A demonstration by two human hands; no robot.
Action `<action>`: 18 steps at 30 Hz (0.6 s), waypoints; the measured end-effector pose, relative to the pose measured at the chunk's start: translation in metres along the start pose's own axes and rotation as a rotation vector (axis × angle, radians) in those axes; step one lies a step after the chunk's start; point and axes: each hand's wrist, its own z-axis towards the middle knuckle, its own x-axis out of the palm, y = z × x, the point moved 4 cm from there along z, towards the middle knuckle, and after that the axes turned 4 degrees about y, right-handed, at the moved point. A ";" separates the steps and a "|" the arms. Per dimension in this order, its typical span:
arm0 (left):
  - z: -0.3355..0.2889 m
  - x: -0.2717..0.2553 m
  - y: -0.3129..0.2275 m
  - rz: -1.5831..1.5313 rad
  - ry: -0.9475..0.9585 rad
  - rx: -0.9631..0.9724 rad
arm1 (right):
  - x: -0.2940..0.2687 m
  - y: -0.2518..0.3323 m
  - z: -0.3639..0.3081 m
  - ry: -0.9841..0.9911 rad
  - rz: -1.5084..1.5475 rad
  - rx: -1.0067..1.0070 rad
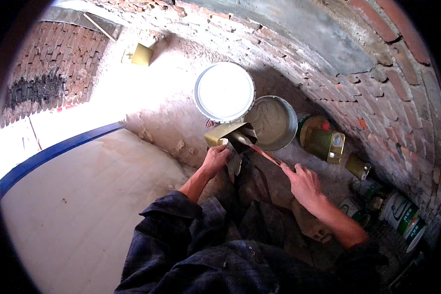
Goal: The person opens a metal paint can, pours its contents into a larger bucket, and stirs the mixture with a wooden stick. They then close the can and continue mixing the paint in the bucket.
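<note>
My left hand (214, 160) is closed on the bent edge of a gold metal tin (218, 134), which is cut open and tilted toward the right. A long reddish-handled tool (265, 155) is gripped in my right hand (304, 184). Its pale far end reaches into the tin's open mouth; the exact kind of tool is unclear. Right behind the tin stands a round bucket (296, 128) containing grey-beige paste. A white bucket (196, 100) touches it on the left, its top washed out by glare.
A brick wall (377, 105) curves along the right. Beside it are a gold rectangular can (323, 145), a smaller can (357, 166) and several green-and-white pails (401, 211). A large pale panel (88, 196) with a blue edge (59, 152) lies left. Another gold tin (142, 54) sits far back.
</note>
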 end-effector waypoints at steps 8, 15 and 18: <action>0.008 -0.001 0.021 -0.054 0.006 -0.008 | 0.003 0.018 0.010 -0.024 -0.101 -0.055; 0.007 -0.002 0.020 -0.025 0.007 -0.015 | 0.003 0.017 0.004 -0.033 -0.110 -0.066; 0.007 0.001 0.018 -0.070 0.008 -0.007 | 0.000 0.013 -0.002 -0.048 -0.112 -0.067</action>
